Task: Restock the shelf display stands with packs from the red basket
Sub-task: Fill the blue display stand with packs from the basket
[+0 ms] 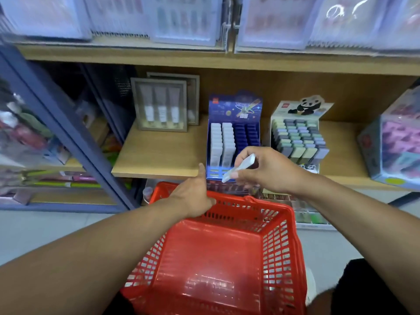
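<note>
Right now your right hand (270,171) is pinching a white pack (238,168) betw. thumb and curled fingers (235,175), holding it tilted in the air just in front of the blue display stand (234,137). That stand is sitting on the wooden shelf (159,153), w/ two rows of white packs filling its left side and dark blue packs on its right side. Your left hand (195,196) is gripping the far rim of the red basket (227,253), thumb sticking up, the other fingers curling over the rim; how far they're wrapping round it, can't tell from this angle. You're holding the basket low, below the shelf edge, tipped toward you, and its floor is showing bare red plastic w/ glare on it.

Just right of the blue stand, a panda-topped display stand (300,137) is holding rows of pastel packs in grey, green and lilac. At left rear of the shelf, grey framed boxes (160,105) are standing upright, approx. three pale tubes showing in the front one. At the far right, a clear box w/ pink items (395,142) is sitting on the same shelf. Above, blurred clear-wrapped notebooks (188,19) are lining the upper shelf.
</note>
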Tool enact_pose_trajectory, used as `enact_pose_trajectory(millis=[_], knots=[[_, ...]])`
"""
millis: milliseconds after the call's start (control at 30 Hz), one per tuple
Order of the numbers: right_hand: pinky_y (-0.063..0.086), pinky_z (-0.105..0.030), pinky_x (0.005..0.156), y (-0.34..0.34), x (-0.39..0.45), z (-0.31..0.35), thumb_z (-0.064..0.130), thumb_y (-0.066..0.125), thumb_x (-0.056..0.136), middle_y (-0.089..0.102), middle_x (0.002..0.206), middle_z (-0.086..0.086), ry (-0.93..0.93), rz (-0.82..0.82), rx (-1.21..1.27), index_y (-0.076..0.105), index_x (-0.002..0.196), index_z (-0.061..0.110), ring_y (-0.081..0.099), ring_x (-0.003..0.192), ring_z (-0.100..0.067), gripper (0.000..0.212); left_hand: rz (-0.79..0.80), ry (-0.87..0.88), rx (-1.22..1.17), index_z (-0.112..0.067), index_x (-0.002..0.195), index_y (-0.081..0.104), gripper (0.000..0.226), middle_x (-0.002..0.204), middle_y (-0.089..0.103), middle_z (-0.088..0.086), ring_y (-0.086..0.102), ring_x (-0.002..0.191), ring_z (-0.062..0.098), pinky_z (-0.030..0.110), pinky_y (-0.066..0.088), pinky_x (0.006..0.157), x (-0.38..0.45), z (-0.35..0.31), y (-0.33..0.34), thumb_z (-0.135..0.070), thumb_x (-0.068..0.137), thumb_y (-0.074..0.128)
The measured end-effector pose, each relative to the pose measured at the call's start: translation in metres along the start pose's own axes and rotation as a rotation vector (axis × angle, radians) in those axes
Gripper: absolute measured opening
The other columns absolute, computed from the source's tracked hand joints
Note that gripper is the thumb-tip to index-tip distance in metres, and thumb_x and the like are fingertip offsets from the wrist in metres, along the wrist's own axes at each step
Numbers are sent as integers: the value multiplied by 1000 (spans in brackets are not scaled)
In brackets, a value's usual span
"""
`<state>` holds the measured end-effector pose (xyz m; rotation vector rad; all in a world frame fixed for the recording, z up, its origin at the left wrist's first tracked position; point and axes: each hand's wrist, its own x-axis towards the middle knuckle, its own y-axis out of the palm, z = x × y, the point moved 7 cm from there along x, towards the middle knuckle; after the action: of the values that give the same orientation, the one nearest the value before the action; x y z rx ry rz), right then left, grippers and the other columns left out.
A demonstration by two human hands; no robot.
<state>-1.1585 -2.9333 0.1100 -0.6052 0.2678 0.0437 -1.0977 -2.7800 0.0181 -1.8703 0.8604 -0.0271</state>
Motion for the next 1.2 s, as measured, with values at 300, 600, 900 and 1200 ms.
enact_pose_trajectory(millis=[300,600,900,1200], knots=[[52,-21,50,18,36,6,37,69,93,72,83,2,-85,-14,-276,58,104,27,70,66,-9,19,2,23,-51,-20,144,36,73,93,64,-1,62,85,22,29,43,62,7,-1,-7,-35,85,75],[60,-42,59,11,43,15,41,72,90,70,66,-1,-116,-145,-48,69,89,11,70,58,-18,30,-304,41,-303,-27,98,69,24,85,69,-9,64,82,14,35,52,73,4,-2,-42,-49,89,67],[55,-30,52,-9,32,14,44,70,90,65,76,-9,-3,-225,326,66,98,9,65,56,-23,36,-353,150,-369,-21,73,68,28,56,57,-4,47,50,9,31,40,54,-2,-15,-45,-40,94,66],[63,-40,66,-11,36,5,7,67,92,72,83,-10,33,-247,147,62,103,14,74,64,-21,14,-469,96,15,-37,116,65,32,99,60,-16,64,89,12,34,51,73,-11,-16,-51,-48,86,68]])
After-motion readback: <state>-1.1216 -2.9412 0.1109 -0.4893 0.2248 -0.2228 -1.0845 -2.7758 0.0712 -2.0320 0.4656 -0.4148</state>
